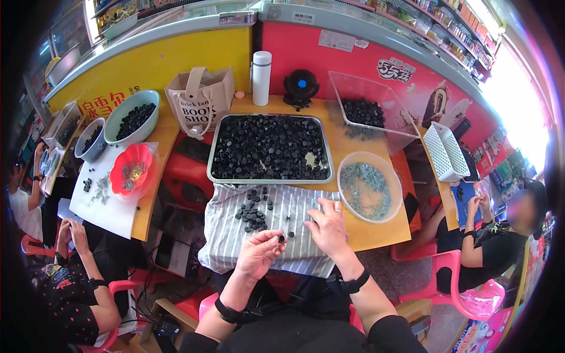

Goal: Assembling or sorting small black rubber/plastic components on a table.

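Note:
My left hand (pixel 260 254) is closed, pinching a small round black cap (pixel 281 239) between thumb and fingertips. To its right, my right hand (pixel 329 229) hovers low over or rests on a striped grey cloth (pixel 229 203), fingers apart and nothing visible in them. Beside its fingertips are one or two loose black pieces. A loose pile of black caps (pixel 253 217) lies on the cloth beyond my left hand. Farther back, a metal tray (pixel 268 181) is filled with many similar black caps (pixel 265 144).
Right of the cloth stands a round clear tub (pixel 393 215) with thin greenish pieces. Behind it is a clear bin (pixel 406 126) of black parts. A white bottle (pixel 261 79), black fan (pixel 301 88) and tote bag (pixel 200 97) line the back. People sit on both sides.

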Motion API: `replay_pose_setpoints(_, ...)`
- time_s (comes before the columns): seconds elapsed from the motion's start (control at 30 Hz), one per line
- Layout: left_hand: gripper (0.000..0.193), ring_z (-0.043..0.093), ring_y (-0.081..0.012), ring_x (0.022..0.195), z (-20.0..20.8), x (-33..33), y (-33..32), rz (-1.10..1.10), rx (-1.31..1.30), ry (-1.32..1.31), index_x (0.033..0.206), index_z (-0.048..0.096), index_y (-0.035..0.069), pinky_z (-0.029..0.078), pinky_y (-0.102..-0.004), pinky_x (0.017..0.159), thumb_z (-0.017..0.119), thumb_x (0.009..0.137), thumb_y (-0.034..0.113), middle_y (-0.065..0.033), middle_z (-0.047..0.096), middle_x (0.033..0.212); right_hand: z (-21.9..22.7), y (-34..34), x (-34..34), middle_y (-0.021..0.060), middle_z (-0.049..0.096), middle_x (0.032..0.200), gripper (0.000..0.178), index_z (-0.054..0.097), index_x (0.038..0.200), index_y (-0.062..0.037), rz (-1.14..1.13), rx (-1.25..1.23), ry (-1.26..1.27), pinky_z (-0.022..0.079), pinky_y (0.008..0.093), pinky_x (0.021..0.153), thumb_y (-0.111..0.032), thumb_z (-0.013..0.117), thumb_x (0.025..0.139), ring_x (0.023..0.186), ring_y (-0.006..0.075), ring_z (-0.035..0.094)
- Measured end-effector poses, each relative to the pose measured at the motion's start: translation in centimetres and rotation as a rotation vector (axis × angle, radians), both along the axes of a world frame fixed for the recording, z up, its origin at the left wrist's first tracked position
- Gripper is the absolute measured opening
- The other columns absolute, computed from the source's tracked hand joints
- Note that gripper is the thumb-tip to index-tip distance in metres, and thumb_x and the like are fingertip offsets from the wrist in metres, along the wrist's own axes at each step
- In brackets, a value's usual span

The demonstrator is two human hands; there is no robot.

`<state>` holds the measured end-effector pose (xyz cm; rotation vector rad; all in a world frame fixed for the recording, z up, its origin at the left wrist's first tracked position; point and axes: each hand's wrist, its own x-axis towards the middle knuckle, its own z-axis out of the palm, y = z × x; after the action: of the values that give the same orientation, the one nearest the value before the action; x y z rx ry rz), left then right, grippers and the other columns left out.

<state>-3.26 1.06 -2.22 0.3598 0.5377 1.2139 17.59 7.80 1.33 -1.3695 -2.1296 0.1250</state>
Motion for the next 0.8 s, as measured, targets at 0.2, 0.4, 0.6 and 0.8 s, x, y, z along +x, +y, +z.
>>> replay_pose_setpoints(0.2,0.023,0.066,-0.0199,0.082,0.3,0.2,-0.1,-0.005,-0.013,0.008,0.113,0.064,-0.003,0.051,-0.0261,0.070,0.062,0.092,0.005,-0.0155,0.069,0.099,-1.1,0.5,0.1,0.0148,0.060,0.118,0.016,0.071,0.087,-0.0071,-0.010,0.003,-0.014,0.038,0.0456,0.090,-0.011,0.074,0.072,0.110,0.0333,0.050)
replay_pose_setpoints(0.4,0.023,0.066,-0.0196,0.083,0.1,0.0,-0.1,-0.010,0.001,-0.010,0.113,0.064,-0.002,0.051,-0.0260,0.071,0.062,0.093,0.007,-0.0148,0.069,0.100,-1.5,0.9,-0.3,0.0138,0.062,0.110,0.009,0.068,0.082,-0.0054,-0.004,0.089,0.082,0.041,0.0424,0.088,-0.003,0.071,0.074,0.103,0.0317,0.054)
replay_pose_setpoints(0.6,0.022,0.066,-0.0197,0.083,-0.3,0.0,0.0,0.000,0.008,-0.029,0.114,0.064,-0.002,0.051,-0.0261,0.071,0.061,0.094,0.007,-0.0147,0.069,0.100,-0.6,-2.5,-2.4,0.0109,0.064,0.099,0.008,0.068,0.085,-0.0030,0.174,-0.209,0.564,0.043,0.0346,0.084,0.003,0.069,0.080,0.094,0.0269,0.056)
replay_pose_setpoints(0.8,0.022,0.067,-0.0193,0.083,-0.1,0.1,-0.1,0.004,0.015,-0.036,0.114,0.064,-0.002,0.052,-0.0262,0.072,0.059,0.095,0.006,-0.0152,0.069,0.100,-1.4,-3.0,-3.0,0.0100,0.065,0.096,0.008,0.068,0.086,-0.0034,0.124,-0.187,0.567,0.044,0.0349,0.082,0.002,0.069,0.080,0.093,0.0266,0.056)
